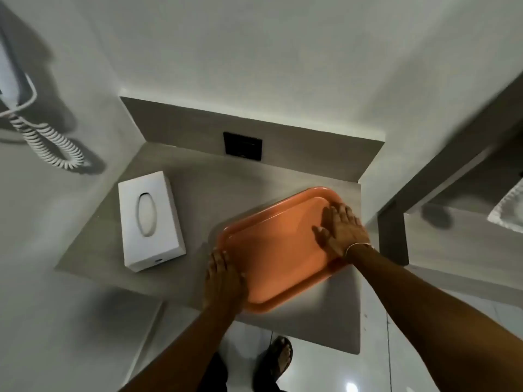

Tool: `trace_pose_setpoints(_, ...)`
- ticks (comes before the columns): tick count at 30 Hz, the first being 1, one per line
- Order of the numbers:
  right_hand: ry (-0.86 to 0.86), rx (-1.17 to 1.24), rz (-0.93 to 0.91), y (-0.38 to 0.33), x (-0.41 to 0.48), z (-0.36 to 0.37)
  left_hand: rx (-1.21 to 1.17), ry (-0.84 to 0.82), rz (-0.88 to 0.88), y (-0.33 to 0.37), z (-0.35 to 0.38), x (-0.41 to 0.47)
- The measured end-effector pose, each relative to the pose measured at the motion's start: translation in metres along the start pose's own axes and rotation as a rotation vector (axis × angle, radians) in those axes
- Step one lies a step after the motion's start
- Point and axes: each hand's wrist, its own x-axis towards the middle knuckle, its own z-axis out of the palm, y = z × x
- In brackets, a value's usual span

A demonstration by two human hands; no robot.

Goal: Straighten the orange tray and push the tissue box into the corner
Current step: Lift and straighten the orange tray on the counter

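An orange tray (271, 250) lies askew on the grey counter (215, 179), its long side running from near left to far right. My left hand (225, 281) rests flat on the tray's near-left rim. Flat on the far-right part of the tray lies my right hand (343, 230), fingers spread, a thin bracelet at the wrist. A white tissue box (150, 219) with an oval slot lies on the counter to the left of the tray, close to the left wall and apart from the back corner.
A black wall socket (242, 146) sits in the backsplash behind the tray. On the left wall hangs a white coiled cord (51, 142). A darker shelf unit (441, 176) stands to the right. My sandalled foot (278, 357) shows below the counter's front edge.
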Motion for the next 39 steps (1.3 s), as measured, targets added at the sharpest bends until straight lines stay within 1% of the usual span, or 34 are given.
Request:
trace_pose_setpoints(2, 0.022, -0.013, 0.033, 0.008, 0.000, 0.001, -0.049, -0.035, -0.043, 0.002, 0.005, -0.008)
trace_pose_setpoints(4, 0.027, -0.018, 0.075, 0.017, 0.000, 0.002, -0.059, -0.075, -0.020, 0.002, 0.011, -0.014)
trace_pose_setpoints(8, -0.024, 0.064, 0.122, 0.022, 0.003, 0.002, -0.128, -0.111, -0.025, 0.007, 0.013, -0.013)
trace_pose_setpoints(10, -0.029, 0.108, 0.127, 0.023, 0.005, 0.005, -0.175, -0.099, -0.046, 0.013, 0.014, -0.013)
trace_pose_setpoints(17, 0.110, 0.252, 0.121, 0.023, 0.007, 0.003, -0.414, 0.003, -0.186, 0.036, 0.013, -0.006)
trace_pose_setpoints(23, 0.091, 0.458, 0.168, 0.020, -0.001, -0.010, -0.556, 0.065, -0.160, 0.025, 0.003, 0.008)
trace_pose_setpoints(27, 0.060, 0.666, 0.278, 0.012, -0.013, -0.013, -0.652, 0.091, -0.145, 0.013, -0.020, 0.033)
trace_pose_setpoints(30, 0.062, 0.789, 0.364, 0.007, -0.015, -0.013, -0.630, 0.082, -0.053, 0.004, -0.044, 0.059)
trace_pose_setpoints(33, 0.091, 0.897, 0.404, -0.001, -0.014, -0.016, -0.523, 0.079, 0.033, -0.004, -0.069, 0.097)
trace_pose_setpoints(36, 0.142, 0.980, 0.454, -0.015, -0.012, -0.016, -0.467, 0.022, 0.091, -0.009, -0.092, 0.142)
trace_pose_setpoints(39, 0.160, 1.023, 0.501, -0.027, -0.004, -0.012, -0.456, -0.031, 0.110, -0.011, -0.106, 0.178)
